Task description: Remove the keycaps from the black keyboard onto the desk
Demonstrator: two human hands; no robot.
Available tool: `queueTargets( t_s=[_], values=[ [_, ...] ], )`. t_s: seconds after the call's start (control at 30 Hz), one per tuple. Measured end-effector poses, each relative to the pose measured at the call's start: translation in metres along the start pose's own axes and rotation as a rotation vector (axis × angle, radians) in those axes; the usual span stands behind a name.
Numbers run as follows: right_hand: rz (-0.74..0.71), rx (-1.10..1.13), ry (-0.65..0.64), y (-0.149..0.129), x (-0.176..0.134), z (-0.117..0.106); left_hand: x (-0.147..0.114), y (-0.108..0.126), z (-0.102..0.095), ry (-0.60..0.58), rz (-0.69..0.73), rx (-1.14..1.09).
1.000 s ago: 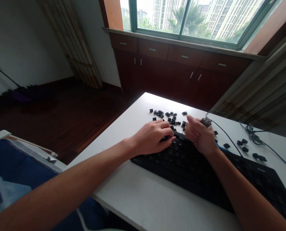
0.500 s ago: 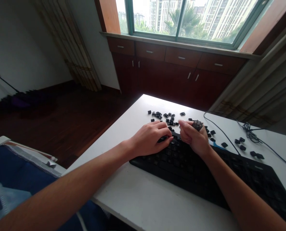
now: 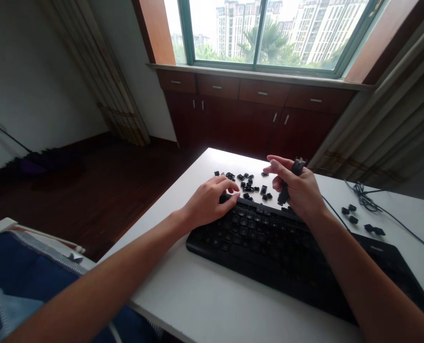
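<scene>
A black keyboard (image 3: 246, 233) lies at an angle across the white table. Over its upper left edge rests my left hand (image 3: 212, 197), thumb on the key side and fingers over the back edge, closed on it. My right hand (image 3: 297, 183) is raised above the back edge of the keyboard. It is closed round a short dark tool (image 3: 285, 194) whose exact kind I cannot make out; the index finger points out to the left. Several loose black keycaps (image 3: 248, 189) are scattered behind the keyboard, between and beyond both hands.
More keycaps (image 3: 353, 219) lie at the right, near a coiled black cable (image 3: 367, 197). The white table (image 3: 183, 290) has its left edge beside my left forearm. Blue cloth (image 3: 22, 257) covers something at lower left. A dark red cabinet (image 3: 229, 119) stands under the window.
My right hand has lifted off the keyboard and moved up with the tool, whose length now shows. My left hand has shifted left along the back edge, its fingers spread a little wider.
</scene>
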State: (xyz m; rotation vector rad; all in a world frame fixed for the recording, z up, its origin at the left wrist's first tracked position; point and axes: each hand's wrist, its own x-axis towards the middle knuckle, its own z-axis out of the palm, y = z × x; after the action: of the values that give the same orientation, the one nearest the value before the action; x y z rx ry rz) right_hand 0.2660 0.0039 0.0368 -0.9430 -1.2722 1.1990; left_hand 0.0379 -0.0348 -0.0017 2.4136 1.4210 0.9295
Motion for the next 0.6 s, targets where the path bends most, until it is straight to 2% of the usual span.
queueTargets(
  t_s=[0.17, 0.27, 0.43, 0.6],
  values=[
    [-0.014, -0.257, -0.002, -0.023, 0.002, -0.012, 0.022, -0.009, -0.002, -0.085, 0.031, 0.106],
    [-0.001, -0.449, -0.015, -0.033, 0.001, -0.017, 0.045, -0.012, -0.005, -0.235, 0.113, 0.195],
    [-0.043, -0.558, -0.009, -0.039, 0.003, -0.023, 0.083, -0.007, -0.005, -0.468, 0.147, 0.235],
    [-0.074, -0.662, -0.006, -0.042, 0.006, -0.029, 0.102, -0.003, 0.002, -0.511, 0.117, 0.243]
  ],
)
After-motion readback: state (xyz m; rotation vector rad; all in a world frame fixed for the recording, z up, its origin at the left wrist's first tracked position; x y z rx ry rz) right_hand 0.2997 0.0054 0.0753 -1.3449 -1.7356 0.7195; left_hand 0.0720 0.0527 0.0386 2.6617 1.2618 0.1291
